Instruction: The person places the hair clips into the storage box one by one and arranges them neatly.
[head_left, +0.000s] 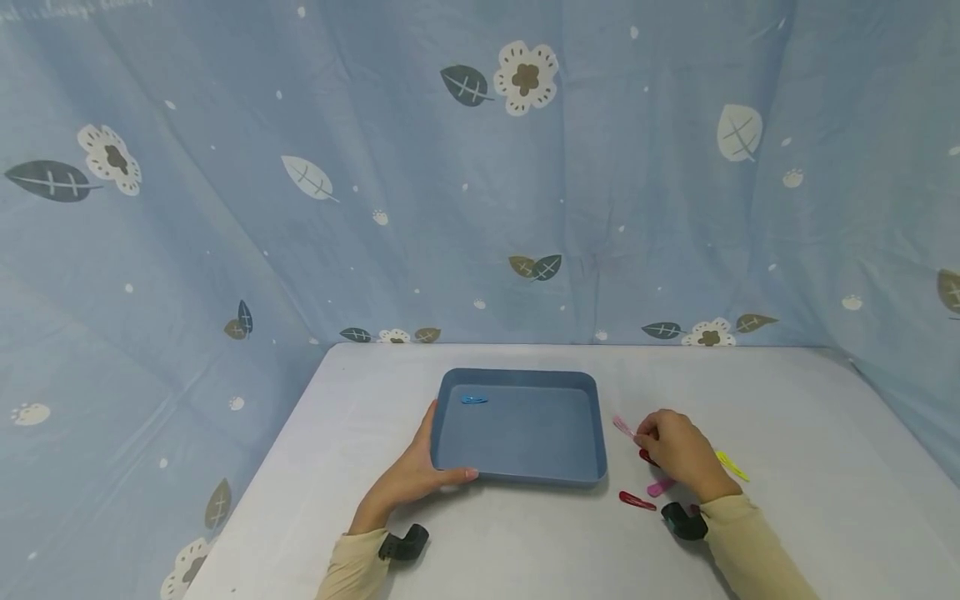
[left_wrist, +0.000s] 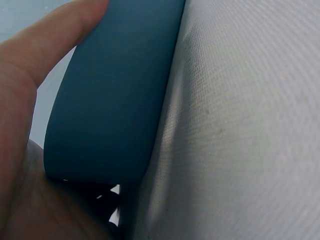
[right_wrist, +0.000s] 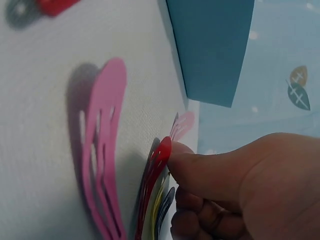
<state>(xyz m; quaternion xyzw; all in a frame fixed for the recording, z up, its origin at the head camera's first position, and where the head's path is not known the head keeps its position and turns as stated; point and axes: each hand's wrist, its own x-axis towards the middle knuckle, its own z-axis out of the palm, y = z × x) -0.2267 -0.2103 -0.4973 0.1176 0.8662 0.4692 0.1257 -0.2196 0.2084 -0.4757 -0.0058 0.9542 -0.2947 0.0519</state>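
My left hand (head_left: 415, 477) holds the front left corner of a blue-grey tray (head_left: 525, 480), its thumb (left_wrist: 60, 37) along the front side and the fingers by the left side. Inside the tray lies one blue hair clip (head_left: 473, 400). To the right of the tray, my right hand (head_left: 681, 450) pinches the end of a light pink hair clip (head_left: 623, 427) between thumb and forefinger, low over the table. Right by those fingertips is a red hair clip (right_wrist: 161, 152). Nearer the right wrist camera lies a darker pink hair clip (right_wrist: 104, 145).
Another red hair clip (head_left: 637, 501) lies in front of the right hand, and a yellow hair clip (head_left: 731, 466) lies to its right. All rest on a white-covered table (head_left: 525, 546). A blue patterned curtain (head_left: 420, 208) hangs behind and at the sides.
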